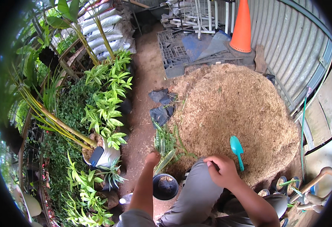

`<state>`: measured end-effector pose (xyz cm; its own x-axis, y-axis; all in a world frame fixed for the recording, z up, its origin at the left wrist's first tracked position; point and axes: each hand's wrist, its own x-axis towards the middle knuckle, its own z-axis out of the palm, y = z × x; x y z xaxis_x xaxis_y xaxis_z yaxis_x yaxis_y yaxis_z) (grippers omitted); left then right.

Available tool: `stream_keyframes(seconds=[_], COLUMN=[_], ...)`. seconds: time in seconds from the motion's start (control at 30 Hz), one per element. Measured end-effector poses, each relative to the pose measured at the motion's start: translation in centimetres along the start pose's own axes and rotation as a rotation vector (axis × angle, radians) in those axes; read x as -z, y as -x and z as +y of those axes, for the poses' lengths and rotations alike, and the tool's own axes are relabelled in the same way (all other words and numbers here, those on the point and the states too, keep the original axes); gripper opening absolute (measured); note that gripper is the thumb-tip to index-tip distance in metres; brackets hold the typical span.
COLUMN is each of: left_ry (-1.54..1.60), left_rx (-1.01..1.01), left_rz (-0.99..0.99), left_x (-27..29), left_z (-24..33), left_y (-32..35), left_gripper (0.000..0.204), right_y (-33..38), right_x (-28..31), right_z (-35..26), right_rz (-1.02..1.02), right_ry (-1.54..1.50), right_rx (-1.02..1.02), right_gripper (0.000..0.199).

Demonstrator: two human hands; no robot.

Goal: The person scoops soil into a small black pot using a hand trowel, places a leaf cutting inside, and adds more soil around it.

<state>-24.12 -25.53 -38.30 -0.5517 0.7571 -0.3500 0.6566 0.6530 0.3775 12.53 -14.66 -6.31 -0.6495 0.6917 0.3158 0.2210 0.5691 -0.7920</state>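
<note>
We see our left hand (152,158) closed around a leafy plant (165,145), just above a black pot (165,187) at 6 o'clock. Our right hand (222,170) rests curled on our knee, holding nothing. A blue-green scoop (237,150) lies at its 1 o'clock on the brown pile (234,109).

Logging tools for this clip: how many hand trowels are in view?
1: a teal trowel lying on the husk pile, just beyond the right hand. Others may be hidden.
</note>
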Motion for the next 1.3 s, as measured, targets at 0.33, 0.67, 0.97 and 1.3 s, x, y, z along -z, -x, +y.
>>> stream_keyframes(seconds=[0.33, 0.67, 0.97, 1.3], left_ry=[-0.097, 0.009, 0.738, 0.768], left_rx=[0.244, -0.166, -0.764, -0.973], left_rz=[-0.004, 0.067, -0.171, -0.528], left_x=[-0.9, 8.6, 22.9, 11.8], left_z=[5.2, 6.4, 33.4, 49.3], left_y=[-4.2, -0.9, 8.9, 14.1], left_gripper=[0.036, 0.034, 0.007, 0.009], right_y=[0.0, -1.5, -2.9, -0.2], right_x=[0.0, 0.5, 12.5, 22.2], right_z=[1.2, 3.2, 6.2, 9.3], right_rz=[0.043, -0.158, -0.075, 0.550], right_ry=[-0.031, -0.156, -0.529, -0.810], right_rx=[0.020, -0.160, -0.568, -0.458], right_gripper=[0.012, 0.018, 0.049, 0.017])
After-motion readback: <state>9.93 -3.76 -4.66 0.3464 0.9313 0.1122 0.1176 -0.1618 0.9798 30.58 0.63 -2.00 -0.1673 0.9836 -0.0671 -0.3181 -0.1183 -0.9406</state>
